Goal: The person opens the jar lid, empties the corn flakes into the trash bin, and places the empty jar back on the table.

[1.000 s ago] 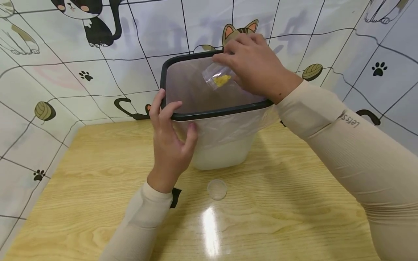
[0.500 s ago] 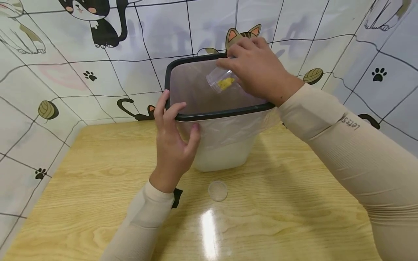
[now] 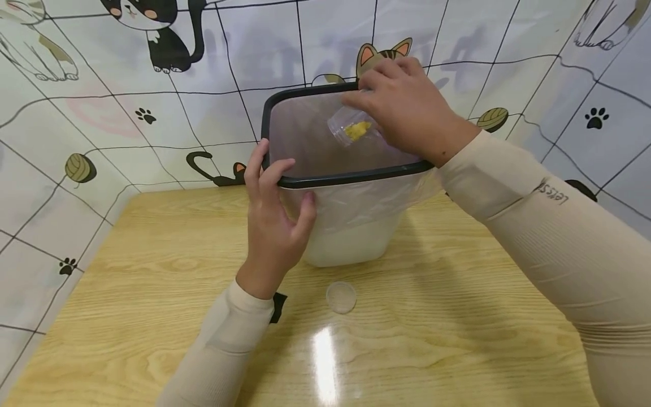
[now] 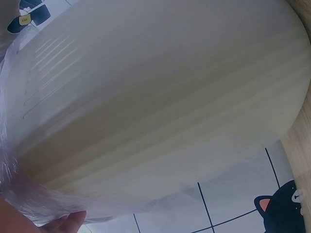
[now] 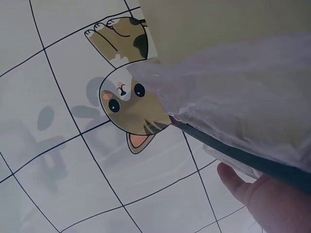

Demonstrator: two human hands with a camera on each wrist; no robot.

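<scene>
A pale trash bin (image 3: pixel 351 243) with a black rim and a clear plastic liner (image 3: pixel 351 203) stands on the table, tipped towards me. My left hand (image 3: pixel 277 226) grips its near left corner, fingers over the rim and thumb outside. Over the bin's mouth, my right hand (image 3: pixel 407 110) holds a small clear plastic jar (image 3: pixel 338 125), tilted with its ribbed end to the left. Small yellow pieces (image 3: pixel 357 131) lie inside the jar; their kind is unclear. In the right wrist view, the jar is mostly hidden behind the rim and my hand (image 5: pixel 277 204).
A round clear lid (image 3: pixel 341 297) lies flat on the wooden table (image 3: pixel 458 339) in front of the bin. Cat-patterned sheeting (image 3: pixel 203 130) rises behind the table and on both sides. A small black patch (image 3: pixel 278 308) shows beside my left wrist.
The whole head view has shifted slightly, so everything appears a little further right. Both hands, the jar and the bin keep about the same places relative to one another.
</scene>
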